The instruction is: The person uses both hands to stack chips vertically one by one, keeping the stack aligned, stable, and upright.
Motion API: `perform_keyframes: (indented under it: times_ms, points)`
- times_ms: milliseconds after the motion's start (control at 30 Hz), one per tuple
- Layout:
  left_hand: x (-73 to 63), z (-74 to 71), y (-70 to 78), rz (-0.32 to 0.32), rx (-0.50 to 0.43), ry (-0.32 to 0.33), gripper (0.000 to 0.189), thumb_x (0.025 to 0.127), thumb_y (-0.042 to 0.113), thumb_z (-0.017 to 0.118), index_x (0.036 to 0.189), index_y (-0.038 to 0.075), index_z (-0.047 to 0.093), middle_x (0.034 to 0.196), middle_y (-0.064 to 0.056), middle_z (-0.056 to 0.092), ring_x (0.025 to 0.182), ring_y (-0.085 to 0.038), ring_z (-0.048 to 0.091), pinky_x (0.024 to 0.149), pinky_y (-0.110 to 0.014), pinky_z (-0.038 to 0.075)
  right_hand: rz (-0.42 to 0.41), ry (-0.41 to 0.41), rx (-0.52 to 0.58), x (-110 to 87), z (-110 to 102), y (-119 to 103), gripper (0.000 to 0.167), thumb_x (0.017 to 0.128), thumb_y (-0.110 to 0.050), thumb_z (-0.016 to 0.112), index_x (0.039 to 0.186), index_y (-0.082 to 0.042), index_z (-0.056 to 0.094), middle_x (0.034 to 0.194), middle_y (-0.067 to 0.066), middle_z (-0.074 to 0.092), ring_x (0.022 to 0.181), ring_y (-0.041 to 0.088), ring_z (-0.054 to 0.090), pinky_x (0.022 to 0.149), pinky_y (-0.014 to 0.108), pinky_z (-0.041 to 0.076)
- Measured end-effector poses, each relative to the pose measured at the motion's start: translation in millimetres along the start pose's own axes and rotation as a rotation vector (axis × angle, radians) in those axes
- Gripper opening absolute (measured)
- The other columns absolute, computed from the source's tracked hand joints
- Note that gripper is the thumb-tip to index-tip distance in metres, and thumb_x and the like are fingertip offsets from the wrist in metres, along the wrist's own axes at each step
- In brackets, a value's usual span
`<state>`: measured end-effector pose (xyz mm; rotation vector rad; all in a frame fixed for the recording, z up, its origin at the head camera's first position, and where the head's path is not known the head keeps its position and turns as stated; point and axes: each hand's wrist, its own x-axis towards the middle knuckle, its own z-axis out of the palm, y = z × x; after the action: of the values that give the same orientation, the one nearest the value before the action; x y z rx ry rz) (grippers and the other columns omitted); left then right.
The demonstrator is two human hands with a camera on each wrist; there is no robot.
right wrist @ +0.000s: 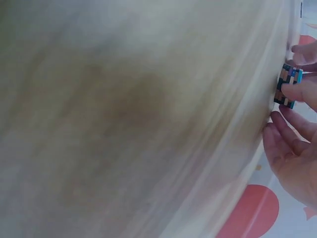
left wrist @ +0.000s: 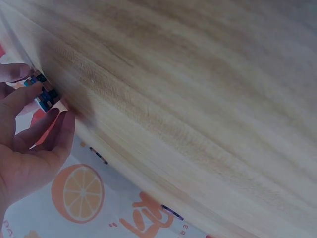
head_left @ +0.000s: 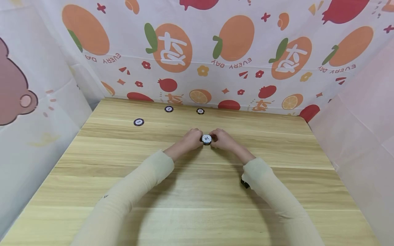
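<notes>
One chip stack (head_left: 207, 139), left hand (head_left: 194, 138) and right hand (head_left: 222, 139) apparently pinching it, three loose chips (head_left: 169, 109) beyond

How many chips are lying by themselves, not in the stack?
3. One chip lies farthest left; another chip is near the table's back edge; the third chip is right of that, beyond the stack. The arms might hide more.

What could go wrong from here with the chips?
The chip stack might shear or topple: the left hand and right hand hold it from opposite sides, so uneven pressure could shift layers.
The loose chip behind it lies near the table's far edge; a careless reach could push it into the curtain.
</notes>
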<state>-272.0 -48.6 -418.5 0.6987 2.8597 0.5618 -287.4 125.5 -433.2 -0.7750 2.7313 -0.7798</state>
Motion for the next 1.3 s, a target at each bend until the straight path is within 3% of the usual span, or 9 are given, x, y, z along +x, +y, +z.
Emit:
perform_keyframes:
  times_ms: [200, 967, 1167, 1300]
  points:
    - [-1.5, 3.9, 0.5, -0.014, -0.033, -0.012, 0.030, 0.081, 0.018, 0.072, 0.098, -0.005, 0.062, 0.094, -0.015, 0.056, 0.085, -0.025, 0.053, 0.075, -0.034, 0.045, 0.009, -0.046, -0.001, -2.6, -1.1, -3.5, 0.044, 0.079, -0.016, 0.072, 0.117, 0.002, 0.057, 0.101, 0.010, 0.054, 0.092, 0.022, 0.046, 0.080, 0.034, 0.040]
    - [-6.2, 8.0, -0.2, -0.022, -0.078, 0.003, 0.028, 0.084, 0.016, 0.068, 0.103, -0.004, 0.064, 0.097, -0.015, 0.057, 0.089, -0.025, 0.052, 0.079, -0.034, 0.044, 0.010, -0.047, -0.004, -5.9, 2.2, -0.9, 0.046, 0.081, -0.023, 0.071, 0.119, 0.000, 0.057, 0.106, 0.009, 0.054, 0.097, 0.021, 0.046, 0.083, 0.033, 0.039]
    - [-8.5, 7.7, -2.1, -0.014, -0.047, 0.018, 0.027, 0.081, 0.011, 0.071, 0.101, -0.005, 0.063, 0.095, -0.015, 0.057, 0.089, -0.027, 0.053, 0.080, -0.035, 0.045, 0.003, -0.052, 0.022, -5.4, 3.1, -1.9, 0.051, 0.079, -0.021, 0.073, 0.122, -0.001, 0.054, 0.108, 0.009, 0.053, 0.098, 0.020, 0.047, 0.086, 0.034, 0.040]
    - [-11.7, 4.9, -6.8, -0.042, -0.036, 0.020, 0.020, 0.079, 0.010, 0.071, 0.093, -0.003, 0.063, 0.087, -0.012, 0.054, 0.083, -0.025, 0.051, 0.074, -0.033, 0.045, 0.015, -0.056, 0.028, -5.1, 3.8, -4.9, 0.053, 0.079, -0.020, 0.073, 0.124, -0.001, 0.051, 0.111, 0.010, 0.051, 0.100, 0.020, 0.048, 0.087, 0.034, 0.040]
